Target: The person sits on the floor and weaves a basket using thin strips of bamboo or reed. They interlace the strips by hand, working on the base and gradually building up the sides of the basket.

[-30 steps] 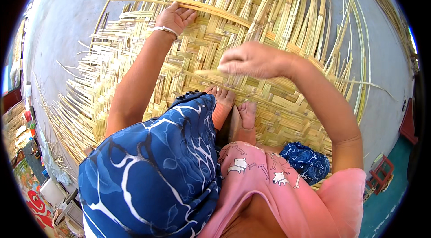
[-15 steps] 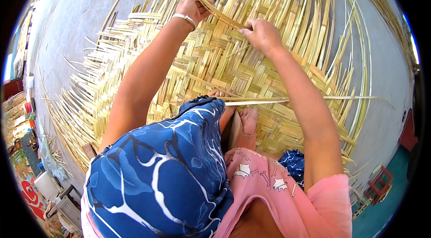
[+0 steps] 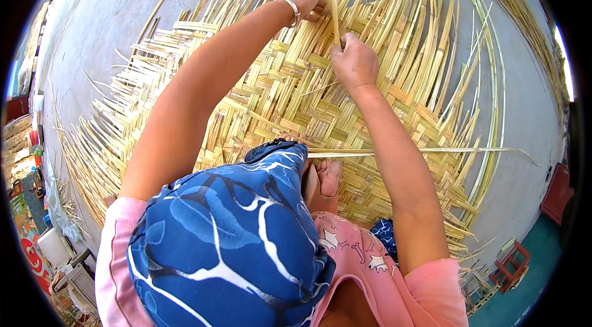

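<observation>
A large half-woven mat (image 3: 296,99) of flat split-cane strips lies under my hands, its loose ends fanning out at the far and left sides. My right hand (image 3: 356,65) is closed, pinching the lower end of a long cane strip (image 3: 334,3), which stands away from me and runs past the top of the view. Farther off, my left hand (image 3: 307,1), with a white bangle (image 3: 291,8) at the wrist, has its fingers curled at the left edge of that strip. Its grip is partly hidden.
My bare foot (image 3: 328,177) rests on the mat. A pale loose strip (image 3: 456,150) crosses it to the right. Long green strips (image 3: 493,80) lie on the grey floor (image 3: 524,105), with a cane bundle (image 3: 524,6) at the far right. A red stool-like frame (image 3: 512,262) stands at the lower right.
The cane strip has swung from slanting between my hands to nearly upright in view. My left hand has moved right and slightly farther away; my right hand has shifted slightly nearer.
</observation>
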`<state>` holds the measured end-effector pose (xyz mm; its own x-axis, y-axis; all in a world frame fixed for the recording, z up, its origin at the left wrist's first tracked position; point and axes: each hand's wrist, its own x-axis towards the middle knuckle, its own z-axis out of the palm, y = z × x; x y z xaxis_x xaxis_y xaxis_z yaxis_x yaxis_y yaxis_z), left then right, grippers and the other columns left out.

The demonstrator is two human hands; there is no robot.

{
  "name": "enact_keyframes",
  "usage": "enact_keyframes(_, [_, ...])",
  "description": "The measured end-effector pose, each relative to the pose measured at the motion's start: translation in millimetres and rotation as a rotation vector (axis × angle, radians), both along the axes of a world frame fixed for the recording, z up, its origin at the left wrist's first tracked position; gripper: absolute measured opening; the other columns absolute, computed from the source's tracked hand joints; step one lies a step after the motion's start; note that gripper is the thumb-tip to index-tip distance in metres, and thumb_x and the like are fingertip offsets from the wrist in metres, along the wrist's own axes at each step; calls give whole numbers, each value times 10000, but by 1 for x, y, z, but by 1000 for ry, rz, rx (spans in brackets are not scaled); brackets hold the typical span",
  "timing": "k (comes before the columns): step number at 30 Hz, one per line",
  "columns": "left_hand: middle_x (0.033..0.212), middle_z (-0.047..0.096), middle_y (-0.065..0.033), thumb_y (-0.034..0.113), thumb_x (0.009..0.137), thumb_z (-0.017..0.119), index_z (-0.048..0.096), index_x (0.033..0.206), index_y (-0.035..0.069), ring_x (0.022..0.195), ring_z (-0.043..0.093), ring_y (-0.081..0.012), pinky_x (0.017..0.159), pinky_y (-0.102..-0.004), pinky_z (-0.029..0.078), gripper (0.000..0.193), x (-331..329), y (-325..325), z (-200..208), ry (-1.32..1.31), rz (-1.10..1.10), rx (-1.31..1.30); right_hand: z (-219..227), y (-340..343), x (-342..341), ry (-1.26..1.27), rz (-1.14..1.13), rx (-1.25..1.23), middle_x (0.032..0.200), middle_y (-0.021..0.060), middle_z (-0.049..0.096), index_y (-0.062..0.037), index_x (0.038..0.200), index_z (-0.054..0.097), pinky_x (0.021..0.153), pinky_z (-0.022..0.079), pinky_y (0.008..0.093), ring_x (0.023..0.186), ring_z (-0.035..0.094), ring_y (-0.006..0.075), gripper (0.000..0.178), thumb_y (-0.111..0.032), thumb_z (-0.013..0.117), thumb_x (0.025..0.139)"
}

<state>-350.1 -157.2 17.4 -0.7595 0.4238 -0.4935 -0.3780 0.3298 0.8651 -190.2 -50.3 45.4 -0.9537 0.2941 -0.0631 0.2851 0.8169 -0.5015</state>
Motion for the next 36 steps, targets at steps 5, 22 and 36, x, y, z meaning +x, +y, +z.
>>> enact_keyframes(5, [932, 666, -121, 437, 870, 572, 616, 1012, -4, 761, 653, -214, 698, -356, 545, 465, -9, 1, 1, 236, -342, -333, -7, 0, 0, 58, -54, -56, 755, 211, 639, -22, 867, 597, 698, 501, 458, 736, 631, 376, 191, -186, 571, 773])
enact_keyframes(22, [871, 651, -84, 341, 760, 757, 620, 991, -20, 764, 625, -151, 714, -272, 511, 450, 26, -10, 1, 9, -169, 112, -3, 0, 13, 48, -183, -203, 756, 205, 628, -22, 838, 572, 690, 484, 461, 759, 617, 376, 191, -201, 563, 770])
enact_keyframes(36, [974, 629, -36, 265, 874, 632, 646, 1046, 70, 908, 586, -162, 829, -351, 468, 260, 42, -35, -8, -180, 56, 630, -22, 11, -1, -68, 241, -35, 913, 174, 654, -86, 1054, 609, 780, 478, 448, 859, 618, 355, 286, -244, 574, 819])
